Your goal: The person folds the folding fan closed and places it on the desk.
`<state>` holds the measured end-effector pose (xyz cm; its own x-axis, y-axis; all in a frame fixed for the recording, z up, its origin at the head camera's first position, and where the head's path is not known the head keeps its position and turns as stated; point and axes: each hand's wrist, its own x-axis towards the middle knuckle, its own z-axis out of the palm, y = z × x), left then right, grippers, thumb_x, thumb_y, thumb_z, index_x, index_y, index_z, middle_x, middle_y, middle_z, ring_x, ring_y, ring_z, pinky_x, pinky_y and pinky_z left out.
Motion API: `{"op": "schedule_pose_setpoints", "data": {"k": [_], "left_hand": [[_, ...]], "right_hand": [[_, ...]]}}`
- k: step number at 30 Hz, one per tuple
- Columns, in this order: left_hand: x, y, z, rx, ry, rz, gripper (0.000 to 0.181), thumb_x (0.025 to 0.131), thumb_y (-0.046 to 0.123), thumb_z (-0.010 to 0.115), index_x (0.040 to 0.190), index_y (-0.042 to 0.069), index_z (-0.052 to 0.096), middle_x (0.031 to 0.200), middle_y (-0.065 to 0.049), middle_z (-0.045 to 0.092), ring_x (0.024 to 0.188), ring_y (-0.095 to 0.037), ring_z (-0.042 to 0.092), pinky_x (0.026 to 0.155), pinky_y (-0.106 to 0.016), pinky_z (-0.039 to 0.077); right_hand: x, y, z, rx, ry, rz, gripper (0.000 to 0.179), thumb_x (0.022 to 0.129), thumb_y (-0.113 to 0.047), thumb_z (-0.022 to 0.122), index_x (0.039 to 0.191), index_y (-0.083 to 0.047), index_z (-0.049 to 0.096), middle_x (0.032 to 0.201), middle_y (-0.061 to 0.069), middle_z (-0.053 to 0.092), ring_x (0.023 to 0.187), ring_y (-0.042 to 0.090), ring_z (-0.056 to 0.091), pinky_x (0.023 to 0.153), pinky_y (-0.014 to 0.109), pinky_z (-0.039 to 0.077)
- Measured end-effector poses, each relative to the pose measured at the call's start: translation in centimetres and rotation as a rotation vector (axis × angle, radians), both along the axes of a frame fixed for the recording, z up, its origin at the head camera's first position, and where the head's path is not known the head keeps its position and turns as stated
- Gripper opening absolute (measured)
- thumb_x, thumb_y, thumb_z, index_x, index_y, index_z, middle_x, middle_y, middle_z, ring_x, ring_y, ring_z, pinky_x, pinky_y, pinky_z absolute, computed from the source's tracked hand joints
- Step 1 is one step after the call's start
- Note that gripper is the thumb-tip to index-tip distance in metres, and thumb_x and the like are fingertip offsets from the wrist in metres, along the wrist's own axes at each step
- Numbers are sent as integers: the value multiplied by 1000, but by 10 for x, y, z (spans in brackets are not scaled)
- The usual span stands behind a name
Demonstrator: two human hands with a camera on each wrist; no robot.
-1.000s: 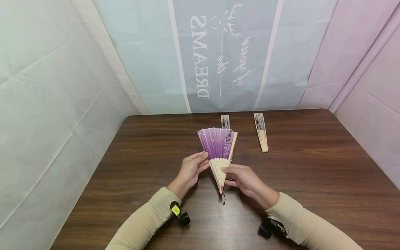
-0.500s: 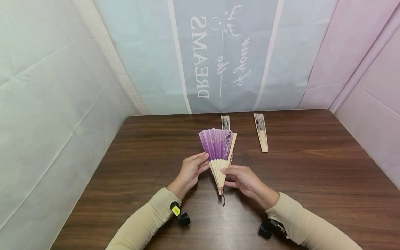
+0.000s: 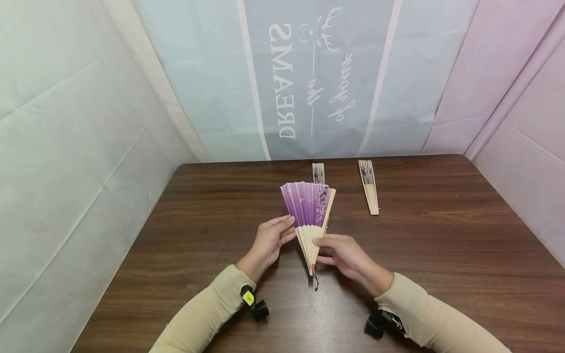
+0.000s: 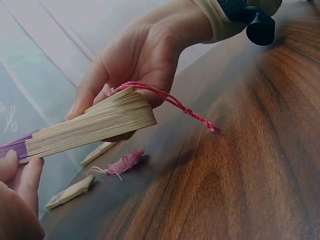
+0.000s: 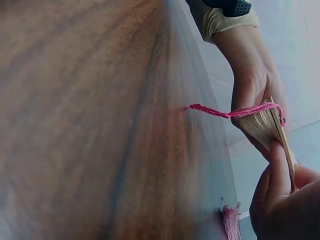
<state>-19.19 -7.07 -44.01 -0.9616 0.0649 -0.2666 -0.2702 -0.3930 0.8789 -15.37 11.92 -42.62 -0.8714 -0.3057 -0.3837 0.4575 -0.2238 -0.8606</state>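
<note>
A partly spread folding fan (image 3: 307, 206) with purple flowered cloth and pale wooden ribs is held above the table in the head view. My left hand (image 3: 271, 238) pinches its left edge near where cloth meets ribs. Lower down, my right hand (image 3: 346, 252) pinches the ribs on the right, thumb on top. From the narrow end hangs a twisted pink-red cord (image 4: 167, 95), seen clearly in the left wrist view. A pink tassel (image 4: 125, 162) also shows there beneath the fan. Stacked rib edges (image 5: 260, 127) face the right wrist camera.
Two folded fans lie at the back of the brown wooden table (image 3: 198, 206). One folded fan (image 3: 368, 186) is on the right; the other folded fan (image 3: 318, 171) is partly hidden behind the purple one. Cloth walls (image 3: 220, 73) stand behind and at both sides.
The fan has shifted very slightly toward me, and its left edge a little to the right. Both hands keep their places and grips.
</note>
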Motion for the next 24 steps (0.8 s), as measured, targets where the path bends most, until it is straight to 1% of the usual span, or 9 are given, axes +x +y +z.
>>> {"op": "schedule_pose_setpoints", "data": {"k": [9,17,24], "left_hand": [[2,0,4,-21,20,-6,36,96,1,62,125,-19,55,84,-2,75,76,-8,71,77,-25,65],[2,1,7,-38,25,-13,36,94,1,64,124,-16,58,83,0,75,75,-7,71,78,-24,64],[2,2,7,-51,22,-12,37,92,0,66,124,-18,57,80,1,74,72,-6,71,76,-23,64]], "right_hand": [[0,0,-1,-17,-8,-21,14,95,-2,57,97,-5,70,84,-3,73,82,10,71,81,28,65],[0,-1,0,-16,-9,-31,12,95,-2,58,100,-3,69,85,-2,73,82,10,71,81,29,65],[0,-2,1,-11,-6,-16,13,95,-1,57,95,-5,70,84,-3,73,82,10,71,80,28,65]]}}
